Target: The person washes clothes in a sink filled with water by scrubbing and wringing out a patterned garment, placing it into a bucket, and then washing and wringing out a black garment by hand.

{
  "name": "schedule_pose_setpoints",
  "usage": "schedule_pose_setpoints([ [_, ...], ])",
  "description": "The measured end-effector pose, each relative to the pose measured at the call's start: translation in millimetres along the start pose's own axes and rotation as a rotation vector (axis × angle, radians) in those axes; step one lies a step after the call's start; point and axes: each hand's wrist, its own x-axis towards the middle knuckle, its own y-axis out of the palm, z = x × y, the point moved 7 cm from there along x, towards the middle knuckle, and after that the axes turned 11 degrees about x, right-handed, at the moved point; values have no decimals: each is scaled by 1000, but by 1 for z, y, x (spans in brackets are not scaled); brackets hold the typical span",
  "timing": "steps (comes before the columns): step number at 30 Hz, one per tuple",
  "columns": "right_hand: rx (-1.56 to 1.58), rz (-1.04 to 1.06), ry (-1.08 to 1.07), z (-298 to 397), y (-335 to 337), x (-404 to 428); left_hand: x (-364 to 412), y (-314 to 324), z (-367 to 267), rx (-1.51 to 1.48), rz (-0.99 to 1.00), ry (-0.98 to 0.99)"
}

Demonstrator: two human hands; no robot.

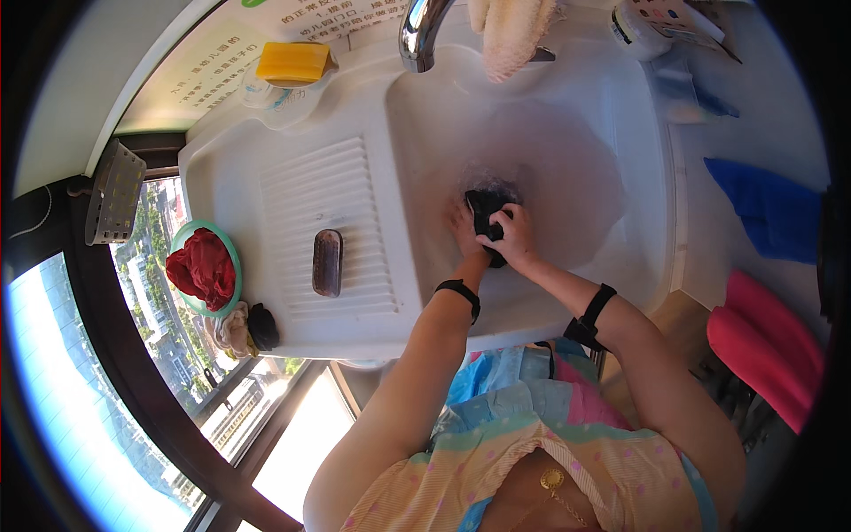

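Both hands are working a wet black cloth [490, 207] low in the basin of a white laundry sink [425, 166]. My right hand [516, 238] grips the cloth from above, its fingers bent into the fabric. On the other side my left hand [463, 229] holds the cloth against its palm, with some of its fingers hidden by fabric and cloudy water. Greyish, slightly foamy water [565, 166] lies around the cloth. To the left, a brush [328, 263] rests on the ribbed washboard [332, 179] moulded into the sink.
A chrome faucet [420, 40] and a hanging pale towel [508, 40] overhang the basin. Yellow soap [292, 62] sits in a dish at the back left. A green bowl [238, 266] holds red cloth [205, 266]; beside it lie a light cloth [229, 329] and a dark one [263, 326].
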Motion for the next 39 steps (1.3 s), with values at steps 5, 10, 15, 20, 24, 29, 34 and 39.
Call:
schedule_pose_setpoints([
  [5, -102, -166, 31, -12, 15, 38, 10, 41, 15, -319, 250, -105],
  [10, -180, -185, -23, -32, 20, 92, 9, -17, -20, 138, 42, -31],
  [15, -456, -128, -141, -60, 13, 144, 14, -17, -55, 270, 350, 29],
  [20, -167, 288, 248, -53, 1, 134, 17, -27, -35, -61, 114, -103],
  [24, -14, 75, -137, -11, -18, 55, 12, -25, -6, 182, 45, -121],
  [29, -76, -84, -96, -12, -3, 27, 15, -11, -12, -340, 168, -118],
  [34, -177, -107, -94, -27, 24, 72, 18, 1, -15, 201, 116, -115],
  [39, -337, -156, -128, -48, 20, 148, 19, -16, -43, 296, 94, -1],
])
